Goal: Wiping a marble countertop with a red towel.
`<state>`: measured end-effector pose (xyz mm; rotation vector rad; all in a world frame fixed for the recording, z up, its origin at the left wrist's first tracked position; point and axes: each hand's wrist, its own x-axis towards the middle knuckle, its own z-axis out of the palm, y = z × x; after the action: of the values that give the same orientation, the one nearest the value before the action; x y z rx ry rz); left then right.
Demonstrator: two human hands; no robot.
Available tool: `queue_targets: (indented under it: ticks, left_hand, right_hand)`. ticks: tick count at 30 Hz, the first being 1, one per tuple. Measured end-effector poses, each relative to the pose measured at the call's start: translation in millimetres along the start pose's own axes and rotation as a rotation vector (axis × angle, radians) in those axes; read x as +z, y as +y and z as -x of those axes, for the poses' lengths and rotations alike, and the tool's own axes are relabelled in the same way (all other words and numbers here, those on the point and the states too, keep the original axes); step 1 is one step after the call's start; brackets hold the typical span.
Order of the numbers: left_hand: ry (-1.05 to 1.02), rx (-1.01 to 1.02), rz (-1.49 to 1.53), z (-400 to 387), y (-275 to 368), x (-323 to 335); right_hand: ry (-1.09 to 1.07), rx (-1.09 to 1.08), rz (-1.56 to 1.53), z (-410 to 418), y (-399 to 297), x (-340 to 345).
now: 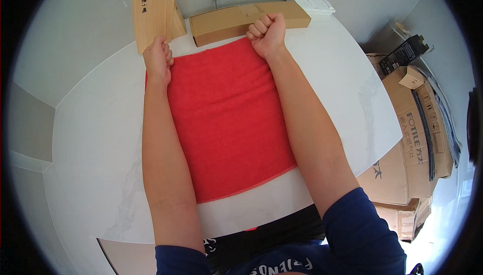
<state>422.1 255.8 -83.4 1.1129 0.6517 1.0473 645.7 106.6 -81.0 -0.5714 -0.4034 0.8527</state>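
Observation:
A red cloth (pixel 230 124) lies spread on the white marbled countertop (pixel 94 143), with slight wrinkles toward its right side. At the cloth's far left corner is my left hand (pixel 158 60), closed in a fist that grips its edge. My right hand (pixel 268 35) is likewise closed on the far right corner, just in front of a long cardboard box. Both forearms run along the sides of the cloth and cover parts of its left and right edges. The near edge of the cloth rests flat, a little in from the counter's front edge.
Behind the left hand stands a wooden knife block (pixel 154 11) bearing writing. The long cardboard box (pixel 222 22) lies along the wall, beside a white power socket unit (pixel 311 4). Large cardboard boxes (pixel 415 139) and a black box (pixel 403 56) are stacked right of the counter.

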Motion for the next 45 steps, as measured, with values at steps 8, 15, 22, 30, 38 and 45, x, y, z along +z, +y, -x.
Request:
queue_targets:
  ticks: [8, 15, 22, 30, 38, 45]
  left_hand:
    - [-0.039, -0.009, -0.081, -19.8, -4.4, 3.4]
    - [-0.025, -0.023, -0.094, -33.2, -5.1, 8.7]
    - [-0.087, -0.003, -0.112, -47.6, -10.9, 6.8]
    - [0.089, 0.322, -0.417, -38.2, -27.7, 12.7]
    - [0.318, 0.514, -0.563, 13.6, -10.6, 8.7]
    - [0.206, 0.466, -0.612, 57.8, -9.5, 1.9]
  right_hand:
    - [-0.035, -0.040, 0.291, -17.5, 11.0, 9.5]
    - [-0.083, -0.031, 0.464, -26.4, 17.8, 14.5]
    - [-0.137, -0.053, 0.479, -34.2, 24.0, 11.2]
    - [-0.057, -0.270, 0.651, -24.9, 30.9, 13.4]
    - [0.147, -0.541, 1.149, 26.2, 27.6, 17.9]
    - [0.205, -0.422, 1.408, 68.5, 20.1, 25.6]
